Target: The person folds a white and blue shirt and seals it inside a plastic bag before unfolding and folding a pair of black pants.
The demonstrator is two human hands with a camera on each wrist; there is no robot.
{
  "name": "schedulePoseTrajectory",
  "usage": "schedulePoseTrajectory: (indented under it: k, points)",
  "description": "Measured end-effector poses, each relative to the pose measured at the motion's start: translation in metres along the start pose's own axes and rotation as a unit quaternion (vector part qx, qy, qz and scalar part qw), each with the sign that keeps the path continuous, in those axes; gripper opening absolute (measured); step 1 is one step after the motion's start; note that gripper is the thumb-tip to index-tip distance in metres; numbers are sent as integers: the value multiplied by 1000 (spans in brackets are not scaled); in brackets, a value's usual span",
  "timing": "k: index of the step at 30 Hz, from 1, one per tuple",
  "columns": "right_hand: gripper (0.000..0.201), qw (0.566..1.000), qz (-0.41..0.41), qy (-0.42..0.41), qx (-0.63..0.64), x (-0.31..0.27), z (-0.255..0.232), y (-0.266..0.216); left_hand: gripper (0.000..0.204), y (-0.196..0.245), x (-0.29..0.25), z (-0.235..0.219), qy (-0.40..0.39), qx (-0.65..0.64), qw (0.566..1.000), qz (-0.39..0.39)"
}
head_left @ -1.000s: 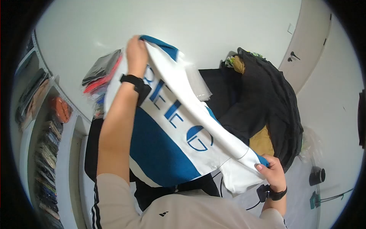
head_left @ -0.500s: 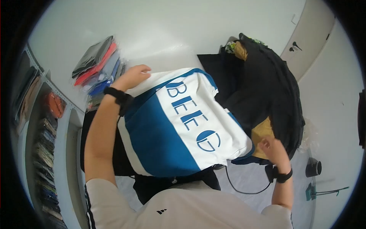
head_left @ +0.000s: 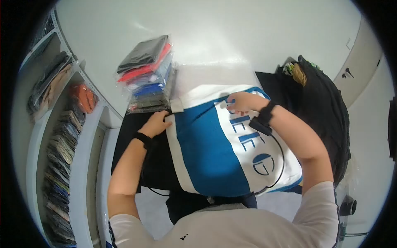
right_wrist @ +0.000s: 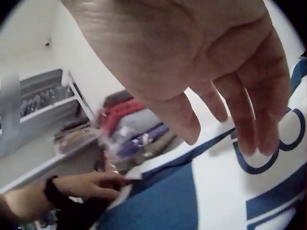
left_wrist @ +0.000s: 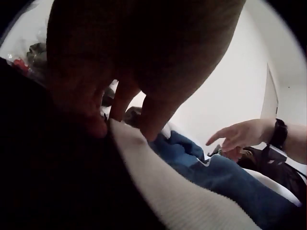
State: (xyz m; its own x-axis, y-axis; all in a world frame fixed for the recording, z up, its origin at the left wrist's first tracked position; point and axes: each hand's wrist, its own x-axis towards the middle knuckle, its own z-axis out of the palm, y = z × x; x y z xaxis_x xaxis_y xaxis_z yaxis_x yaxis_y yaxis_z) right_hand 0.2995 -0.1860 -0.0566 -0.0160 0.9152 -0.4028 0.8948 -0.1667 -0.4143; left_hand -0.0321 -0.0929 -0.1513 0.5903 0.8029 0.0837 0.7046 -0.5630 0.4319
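The blue-and-white cloth garment lies on the black counter, long axis ten to four o'clock; left hand pinches its ten-o'clock white edge; right hand, fingers loosely spread, is nearer its twelve-o'clock side.

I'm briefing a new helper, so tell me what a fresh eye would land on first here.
First, probably, the blue-and-white garment with bold blue lettering, spread mid-view under the person's right hand. Next, the stack of bagged clothes beyond the left hand, a red one near its top. Then the big black heap at the right.
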Motion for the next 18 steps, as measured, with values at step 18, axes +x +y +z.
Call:
schedulePoseTrajectory:
  k: [18]
  points:
    - [26, 885, -37, 419, 202, 118, -23, 38, 22, -4, 24, -9, 127, -126, 982, -68]
